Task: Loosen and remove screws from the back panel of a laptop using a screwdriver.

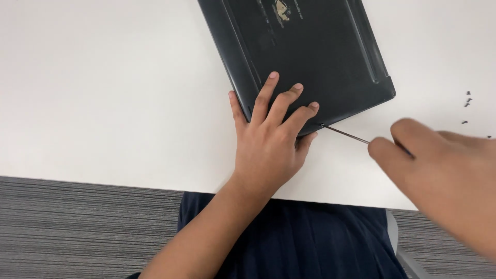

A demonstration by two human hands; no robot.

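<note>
My left hand (268, 144) lies flat, fingers spread, pressing on the near corner of the laptop (305, 57). The laptop rests bottom side up on the white table (103, 103), turned at an angle, with its near corner close to the table's front edge. My right hand (439, 165) is closed around the handle of a thin screwdriver (345, 135), thumb and forefinger pinching it. The shaft runs left to a screw hole at the laptop's near edge, just beside my left fingertips.

Progress, as I judge it: several small dark screws (467, 101) lie loose on the table, well apart to the right, so part of the unscrewing looks done. The base cover is still seated, and at least this edge screw remains.

Not readable: the tip in the hole, the handle inside my fist, and the far half of the laptop, cut off by the frame. I cannot count the screws exactly; they are too small.
</note>
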